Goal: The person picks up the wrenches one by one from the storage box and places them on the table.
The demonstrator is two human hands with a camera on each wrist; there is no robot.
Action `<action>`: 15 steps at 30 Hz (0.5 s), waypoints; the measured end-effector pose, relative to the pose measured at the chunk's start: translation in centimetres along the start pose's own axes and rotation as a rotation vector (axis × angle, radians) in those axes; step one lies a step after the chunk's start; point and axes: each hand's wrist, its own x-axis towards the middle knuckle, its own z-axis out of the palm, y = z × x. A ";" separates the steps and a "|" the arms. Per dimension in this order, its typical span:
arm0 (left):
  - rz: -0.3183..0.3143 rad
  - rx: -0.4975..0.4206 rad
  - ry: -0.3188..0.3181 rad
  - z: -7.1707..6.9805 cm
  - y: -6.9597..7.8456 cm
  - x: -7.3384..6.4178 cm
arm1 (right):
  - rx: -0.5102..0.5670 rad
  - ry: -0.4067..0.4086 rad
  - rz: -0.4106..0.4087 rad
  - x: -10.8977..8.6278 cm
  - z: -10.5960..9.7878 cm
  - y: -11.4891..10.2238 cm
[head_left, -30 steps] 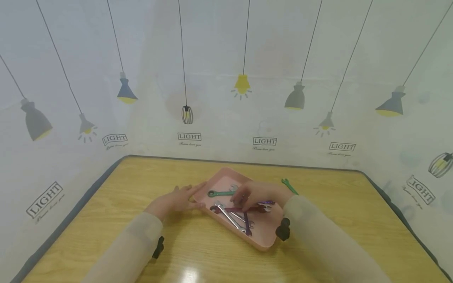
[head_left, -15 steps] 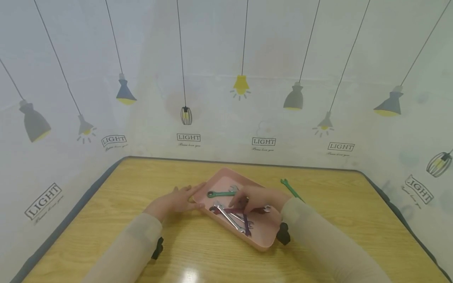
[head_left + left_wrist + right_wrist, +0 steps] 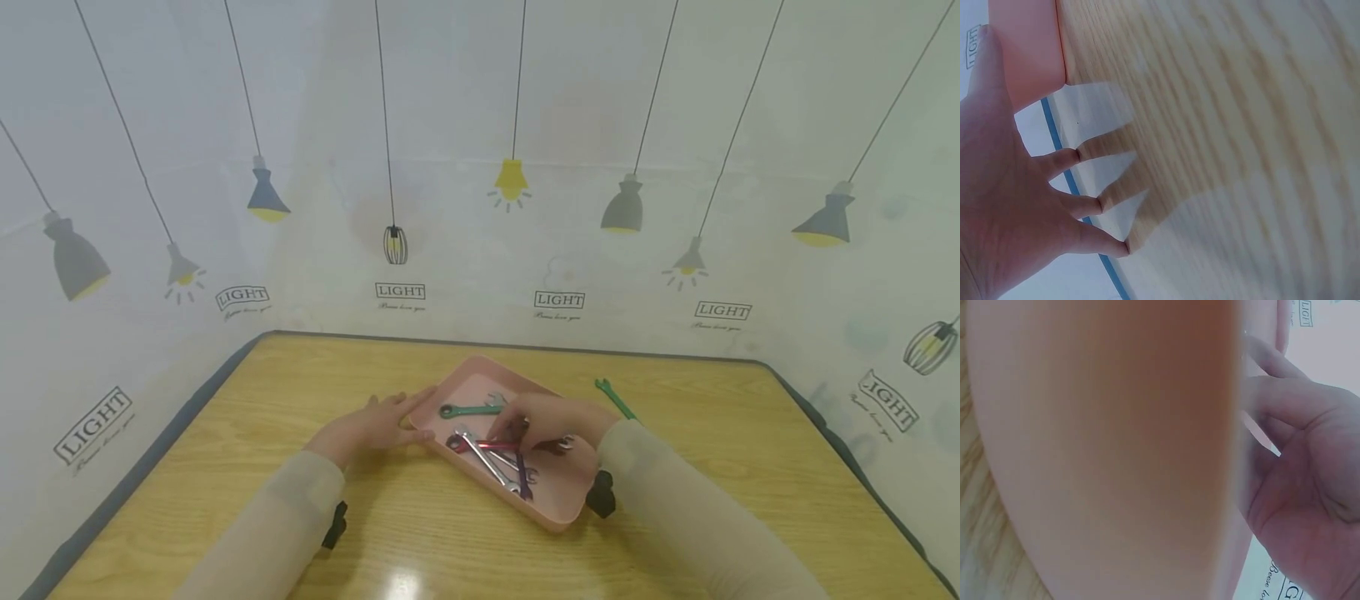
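A pink tray [image 3: 558, 523] sits askew on the wooden table, holding several wrenches. My left hand [image 3: 378, 427] rests against its left corner; the left wrist view shows that hand [image 3: 1016, 187] with straight, spread fingers. Bent fingers of my right hand [image 3: 551, 417] reach down into the tray over a red wrench [image 3: 483, 446]; whether they pinch anything is hidden. Close by lie a green ratchet wrench [image 3: 468, 410], a silver wrench [image 3: 487, 462] and a purple wrench [image 3: 522, 477]. The tray wall [image 3: 1116, 450] blocks the fingertips of the right hand [image 3: 1310, 462] in the right wrist view.
A green wrench [image 3: 615, 398] lies outside the tray, behind my right forearm. Around the back and sides of the table [image 3: 262, 417] stands a pale wall covering [image 3: 465, 208] printed with lamps. The tray's raised rim surrounds the wrenches.
My right hand has shifted slightly down within the tray. A purple-blue wrench end seen beneath it earlier is now hidden. The left hand and tray stay put.
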 end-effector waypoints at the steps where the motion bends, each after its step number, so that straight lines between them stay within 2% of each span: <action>1: -0.002 0.000 0.000 0.0 0.0 0.0 | 0.021 -0.010 0.002 -0.1 0.0 -0.1; 4: -0.002 0.001 0.001 0.0 0.1 0.0 | 0.052 -0.034 -0.004 -0.5 -0.2 -0.3; 9: 0.002 0.006 0.002 0.0 0.1 0.0 | 0.018 -0.039 0.025 -0.7 -0.4 -0.5; 15: 0.012 0.008 0.005 0.0 0.0 0.0 | 0.028 -0.088 0.044 -0.7 -0.2 -0.1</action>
